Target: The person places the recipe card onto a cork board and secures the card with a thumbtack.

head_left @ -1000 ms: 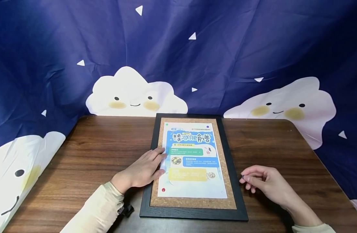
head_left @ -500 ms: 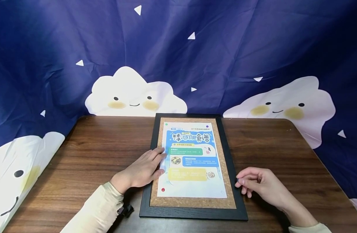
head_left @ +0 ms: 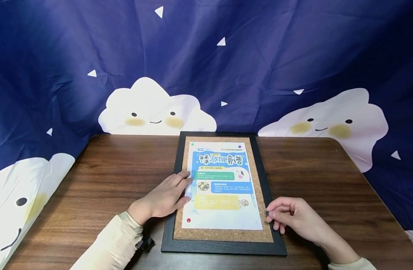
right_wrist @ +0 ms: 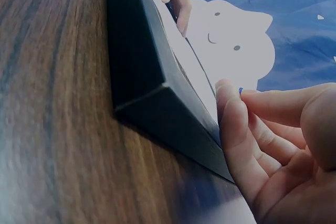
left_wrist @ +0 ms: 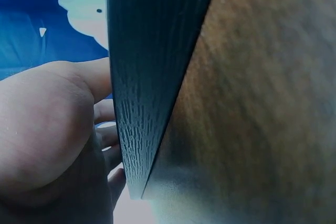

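Note:
A black-framed cork board (head_left: 223, 235) lies on the table, with a printed poster (head_left: 223, 220) over its cork. Round tacks mark three poster corners: green (head_left: 192, 144) at the top left, purple-blue (head_left: 239, 146) at the top right, red (head_left: 188, 220) at the bottom left. My left hand (head_left: 162, 197) rests across the frame's left side, fingers extended onto the poster's edge. Over the frame's right side, near the poster's lower right corner, my right hand (head_left: 295, 217) pinches a small dark blue tack (right_wrist: 240, 91) between thumb and forefinger. The fingers mostly cover that tack.
The brown wooden table (head_left: 92, 180) extends on both sides of the board. Behind it hangs a dark blue curtain (head_left: 247, 67) with smiling clouds. A black wrist device (head_left: 145, 243) sits by the left sleeve.
My right hand, pinching the tack, has moved left from beside the board to over its right frame edge. The left hand and the board have stayed put.

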`<state>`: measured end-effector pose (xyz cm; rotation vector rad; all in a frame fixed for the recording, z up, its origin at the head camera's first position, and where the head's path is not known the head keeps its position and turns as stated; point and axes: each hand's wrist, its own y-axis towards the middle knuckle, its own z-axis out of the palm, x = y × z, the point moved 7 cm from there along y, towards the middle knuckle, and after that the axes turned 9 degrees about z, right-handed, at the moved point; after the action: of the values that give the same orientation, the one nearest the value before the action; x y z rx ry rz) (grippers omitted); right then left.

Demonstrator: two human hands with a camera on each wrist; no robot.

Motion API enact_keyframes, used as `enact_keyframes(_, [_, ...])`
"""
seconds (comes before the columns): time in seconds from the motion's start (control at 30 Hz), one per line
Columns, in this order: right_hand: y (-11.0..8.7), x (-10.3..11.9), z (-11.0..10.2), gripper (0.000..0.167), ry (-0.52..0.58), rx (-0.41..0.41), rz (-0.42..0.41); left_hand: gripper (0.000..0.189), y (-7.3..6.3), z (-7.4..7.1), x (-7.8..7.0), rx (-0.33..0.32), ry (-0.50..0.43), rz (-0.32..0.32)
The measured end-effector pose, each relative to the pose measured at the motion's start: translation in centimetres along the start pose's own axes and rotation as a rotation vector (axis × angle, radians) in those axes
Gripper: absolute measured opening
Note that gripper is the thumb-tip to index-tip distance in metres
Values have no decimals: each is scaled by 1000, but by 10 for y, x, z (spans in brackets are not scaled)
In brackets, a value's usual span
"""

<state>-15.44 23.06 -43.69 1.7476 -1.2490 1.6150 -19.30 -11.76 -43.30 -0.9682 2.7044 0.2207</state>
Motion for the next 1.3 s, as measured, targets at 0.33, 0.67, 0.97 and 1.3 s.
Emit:
enact_keyframes(0.33, [2,0,13,19,63,96,13,56,0,1,0,-3,-8,-2])
enact_keyframes(0.67, [5,1,26,19,113,182,42,55,0,1,0,-6,-13,2])
enact_keyframes(0.97, [10,1,32,20,56,186,126,56,-1,3,-1,-4,-20,-2])
enact_keyframes(1.3, [18,3,34,17,-12,175,234,56,0,1,1,-3,-17,-1])
